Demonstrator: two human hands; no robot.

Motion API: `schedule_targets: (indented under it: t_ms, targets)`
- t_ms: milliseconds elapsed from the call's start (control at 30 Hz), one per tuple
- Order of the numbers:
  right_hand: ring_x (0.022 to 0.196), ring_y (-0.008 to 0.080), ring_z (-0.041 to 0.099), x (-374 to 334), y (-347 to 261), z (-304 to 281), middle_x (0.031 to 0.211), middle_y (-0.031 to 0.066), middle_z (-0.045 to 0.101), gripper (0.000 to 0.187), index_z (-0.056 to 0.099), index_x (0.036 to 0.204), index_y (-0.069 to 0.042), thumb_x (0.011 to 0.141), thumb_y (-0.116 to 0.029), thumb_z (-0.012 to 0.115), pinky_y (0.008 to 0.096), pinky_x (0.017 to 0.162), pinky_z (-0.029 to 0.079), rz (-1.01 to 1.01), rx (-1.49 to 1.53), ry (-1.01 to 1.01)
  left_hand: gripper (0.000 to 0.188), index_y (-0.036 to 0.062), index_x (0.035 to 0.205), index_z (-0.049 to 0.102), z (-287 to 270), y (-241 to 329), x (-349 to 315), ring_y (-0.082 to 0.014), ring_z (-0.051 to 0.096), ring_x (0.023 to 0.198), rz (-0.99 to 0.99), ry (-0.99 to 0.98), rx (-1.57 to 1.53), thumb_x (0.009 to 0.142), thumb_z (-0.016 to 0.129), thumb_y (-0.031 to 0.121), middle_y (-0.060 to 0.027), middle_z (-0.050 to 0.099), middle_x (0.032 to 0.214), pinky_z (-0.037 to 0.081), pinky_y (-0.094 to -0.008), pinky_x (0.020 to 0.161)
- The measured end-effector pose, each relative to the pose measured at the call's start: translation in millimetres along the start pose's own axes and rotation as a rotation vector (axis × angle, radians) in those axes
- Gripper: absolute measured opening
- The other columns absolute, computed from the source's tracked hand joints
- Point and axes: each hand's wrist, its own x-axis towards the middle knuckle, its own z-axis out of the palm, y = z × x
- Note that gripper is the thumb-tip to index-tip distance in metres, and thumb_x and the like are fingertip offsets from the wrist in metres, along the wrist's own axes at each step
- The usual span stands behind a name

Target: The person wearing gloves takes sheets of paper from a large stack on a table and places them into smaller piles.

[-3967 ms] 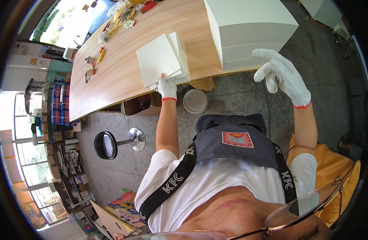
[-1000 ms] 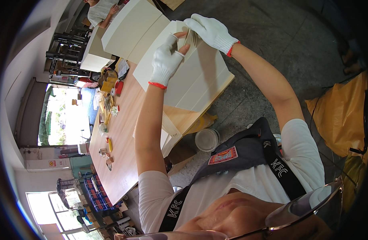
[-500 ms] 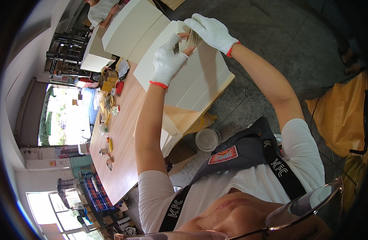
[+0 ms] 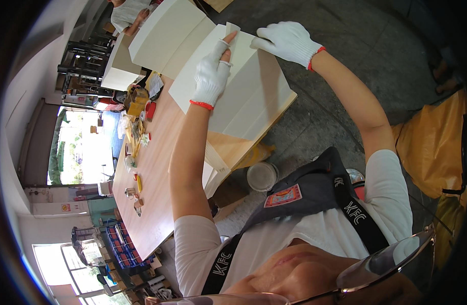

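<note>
Right hand (image 4: 289,42) shifted rightward, left hand (image 4: 210,77) staying at white stack (image 4: 242,101).

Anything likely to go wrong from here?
1. The left hand has bare fingertips beside a raised flap of sheet at the top of the tall white stack, so a paper cut is possible.
2. That stack stands close to the table edge; a knock from the right hand might slide top sheets off.
3. The left forearm could nudge the smaller stack.
</note>
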Motion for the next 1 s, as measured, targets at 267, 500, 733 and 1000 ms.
schedule_targets:
  t_ms: [267, 500, 733, 1000]
  targets:
    - [0.079, 0.0278, 0.063, 18, -16, -10, 0.085, 0.0083, 0.063, 0.036, 0.060, 0.095, -0.011, 0.099, -0.043, 0.045, 0.0393, 0.067, 0.049, 0.030, 0.233, 0.040, 0.025, 0.0202, 0.116, 0.067, 0, 5, 2, -0.0211, 0.063, 0.068, -0.084, -0.110, 0.039, 0.097, 0.051, 0.021, -0.0108, 0.066, 0.079, 0.050, -0.0327, 0.067]
    - [0.067, 0.0170, 0.051, 19, -18, 17, 0.074, 0.0040, 0.053, 0.045, 0.058, 0.092, -0.007, 0.098, -0.050, 0.046, 0.0318, 0.066, 0.043, 0.238, 0.793, 0.116, 0.031, 0.0204, 0.119, 0.066, 5, -10, 3, -0.0183, 0.065, 0.067, -0.110, -0.109, 0.018, 0.089, 0.067, 0.025, -0.0091, 0.068, 0.080, 0.050, -0.0328, 0.066]
    - [0.065, 0.0159, 0.049, 16, -15, 23, 0.071, 0.0041, 0.051, 0.046, 0.060, 0.094, -0.006, 0.098, -0.050, 0.048, 0.0311, 0.065, 0.042, 0.224, 0.811, 0.182, 0.033, 0.0120, 0.123, 0.062, 5, -1, 3, -0.0068, 0.047, 0.057, -0.156, -0.137, -0.164, 0.090, 0.068, 0.013, 0.0025, 0.046, 0.068, 0.037, -0.0251, 0.053]
    - [0.067, 0.0249, 0.051, 14, -18, 19, 0.072, 0.0098, 0.052, 0.047, 0.056, 0.087, -0.004, 0.098, -0.049, 0.046, 0.0367, 0.065, 0.041, 0.244, 0.806, 0.196, 0.033, 0.0119, 0.123, 0.062, 5, -1, 3, -0.0067, 0.047, 0.055, -0.159, -0.135, -0.161, 0.091, 0.066, 0.015, 0.0028, 0.045, 0.065, 0.037, -0.0253, 0.053]
